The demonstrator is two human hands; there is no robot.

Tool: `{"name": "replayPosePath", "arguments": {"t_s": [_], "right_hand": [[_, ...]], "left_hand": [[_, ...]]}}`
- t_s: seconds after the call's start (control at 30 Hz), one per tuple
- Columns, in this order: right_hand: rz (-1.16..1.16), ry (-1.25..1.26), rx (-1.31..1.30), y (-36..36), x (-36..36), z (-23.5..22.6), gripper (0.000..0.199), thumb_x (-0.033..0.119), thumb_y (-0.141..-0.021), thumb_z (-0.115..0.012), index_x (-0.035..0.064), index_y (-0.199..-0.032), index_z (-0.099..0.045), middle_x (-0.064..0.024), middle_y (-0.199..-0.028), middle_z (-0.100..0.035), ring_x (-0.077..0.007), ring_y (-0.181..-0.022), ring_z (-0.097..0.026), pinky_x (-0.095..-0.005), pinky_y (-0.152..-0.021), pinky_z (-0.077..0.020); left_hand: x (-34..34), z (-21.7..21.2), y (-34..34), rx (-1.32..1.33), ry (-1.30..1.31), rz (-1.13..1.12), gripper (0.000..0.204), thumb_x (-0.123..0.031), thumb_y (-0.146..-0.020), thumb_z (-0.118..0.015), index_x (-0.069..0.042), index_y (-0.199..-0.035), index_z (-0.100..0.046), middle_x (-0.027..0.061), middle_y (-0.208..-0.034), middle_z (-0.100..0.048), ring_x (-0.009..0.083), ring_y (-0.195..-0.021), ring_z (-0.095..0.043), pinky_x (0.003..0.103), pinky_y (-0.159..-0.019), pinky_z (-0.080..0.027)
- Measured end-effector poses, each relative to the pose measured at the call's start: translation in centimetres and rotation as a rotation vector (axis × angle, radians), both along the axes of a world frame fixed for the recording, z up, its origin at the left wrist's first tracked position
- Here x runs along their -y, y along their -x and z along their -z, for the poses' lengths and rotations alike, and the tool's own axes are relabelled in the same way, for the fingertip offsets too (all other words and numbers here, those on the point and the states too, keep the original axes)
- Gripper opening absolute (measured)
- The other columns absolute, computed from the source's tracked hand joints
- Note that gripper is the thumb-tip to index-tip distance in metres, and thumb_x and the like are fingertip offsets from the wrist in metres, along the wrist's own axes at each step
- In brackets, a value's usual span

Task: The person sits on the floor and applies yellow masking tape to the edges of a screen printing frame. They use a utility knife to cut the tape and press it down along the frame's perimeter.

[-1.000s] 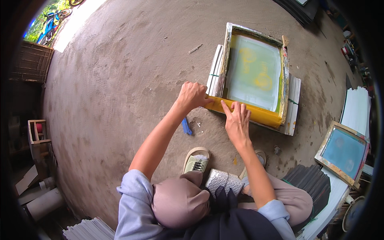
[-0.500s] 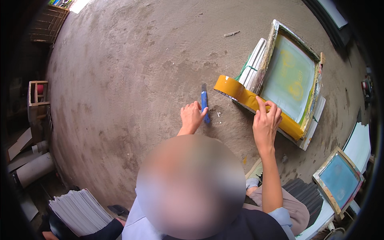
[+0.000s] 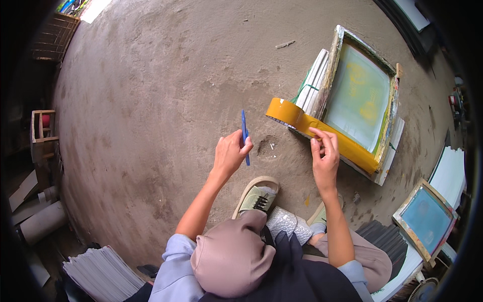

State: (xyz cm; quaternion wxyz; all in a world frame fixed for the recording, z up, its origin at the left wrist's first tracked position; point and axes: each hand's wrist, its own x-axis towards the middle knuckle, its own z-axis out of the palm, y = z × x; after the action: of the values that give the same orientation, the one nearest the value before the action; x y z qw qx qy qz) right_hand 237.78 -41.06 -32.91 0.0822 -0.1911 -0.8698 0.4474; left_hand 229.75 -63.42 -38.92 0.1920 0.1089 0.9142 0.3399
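Note:
My left hand (image 3: 232, 153) is closed around a blue utility knife (image 3: 247, 161), lifted off the floor with its tip pointing away from me. Right of it, my right hand (image 3: 325, 160) hovers at the near edge of a strip of yellow packing tape (image 3: 346, 149). Its fingers are loosely bent, thumb and forefinger a little apart; whether they touch the tape is unclear. The strip runs along the near side of a wooden screen-printing frame (image 3: 327, 75), and the tape roll (image 3: 282, 110) hangs past the frame's left corner. White bundled sheets (image 3: 313, 80) lie under the frame.
A second, smaller screen frame (image 3: 426, 221) leans at the lower right beside dark stacked sheets (image 3: 385, 241). My shoe (image 3: 255, 199) and a silvery quilted item (image 3: 288, 224) are below my hands. At lower left stands a stack of grey sheets (image 3: 103, 274). A stick (image 3: 285, 44) lies farther off.
My left hand has picked the utility knife up off the floor and drawn it left and nearer. My right hand has shifted slightly left and toward me along the tape.

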Motion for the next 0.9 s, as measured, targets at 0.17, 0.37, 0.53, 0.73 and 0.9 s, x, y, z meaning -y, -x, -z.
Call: {"name": "replayPosePath", "arguments": {"t_s": [0.17, 0.37, 0.53, 0.73, 0.9], "right_hand": [[-0.092, 0.990, 0.163, 0.2, 3.0, -1.6, 0.040, 0.041, -0.096, -0.049, 0.0056, -0.114, -0.059, 0.0026, -0.088, -0.054, -0.0010, -0.072, -0.048, -0.0160, -0.059, -0.0378], [0.133, 0.773, 0.072, -2.3, -1.3, -2.1, 0.023, 0.033, -0.096, -0.050, 0.0108, -0.095, -0.055, 0.0014, -0.078, -0.062, 0.0002, -0.057, -0.047, -0.0158, -0.049, -0.0340], [0.249, 0.588, 0.137, -2.5, -3.1, -0.5, 0.020, 0.019, -0.092, -0.056, 0.0017, -0.098, -0.049, -0.0062, -0.070, -0.062, -0.0123, -0.061, -0.058, -0.0287, -0.056, -0.0454], [0.150, 0.181, 0.281, -0.8, -1.0, 0.7, 0.026, 0.022, -0.096, -0.047, -0.0029, -0.103, -0.043, -0.0232, -0.075, -0.063, -0.0364, -0.072, -0.065, -0.0456, -0.065, -0.0495], [0.132, 0.109, 0.474, 1.2, 0.3, 0.6, 0.030, 0.022, -0.096, -0.039, -0.0056, -0.108, -0.040, -0.0324, -0.083, -0.062, -0.0484, -0.084, -0.060, -0.0531, -0.073, -0.0490]], "left_hand": [[-1.7, -9.5, 0.0, 0.328, -0.411, 0.423, 0.036, -0.032, -0.090, -0.050, 0.002, -0.087, -0.059, 0.0148, -0.063, -0.054, 0.0245, -0.056, -0.053, 0.038, -0.057, -0.043], [-6.9, -8.4, -0.6, 0.010, -0.341, 0.551, 0.034, -0.034, -0.091, -0.057, -0.001, -0.088, -0.063, 0.0117, -0.075, -0.058, 0.0278, -0.075, -0.057, 0.037, -0.070, -0.046], [-9.8, -4.5, -0.1, -0.639, 0.039, 0.624, 0.050, -0.034, -0.079, -0.068, -0.012, -0.122, -0.056, 0.0018, -0.119, -0.051, 0.0192, -0.118, -0.041, 0.048, -0.098, -0.024], [-11.1, -2.4, -0.3, -0.800, 0.256, 0.625, 0.057, -0.039, -0.082, -0.064, -0.018, -0.133, -0.048, -0.0041, -0.125, -0.048, 0.0137, -0.123, -0.037, 0.046, -0.105, -0.012], [-11.1, -1.9, -0.1, -0.841, 0.270, 0.621, 0.052, -0.038, -0.086, -0.059, -0.019, -0.133, -0.048, -0.0045, -0.125, -0.049, 0.0134, -0.123, -0.037, 0.046, -0.106, -0.011]]}}
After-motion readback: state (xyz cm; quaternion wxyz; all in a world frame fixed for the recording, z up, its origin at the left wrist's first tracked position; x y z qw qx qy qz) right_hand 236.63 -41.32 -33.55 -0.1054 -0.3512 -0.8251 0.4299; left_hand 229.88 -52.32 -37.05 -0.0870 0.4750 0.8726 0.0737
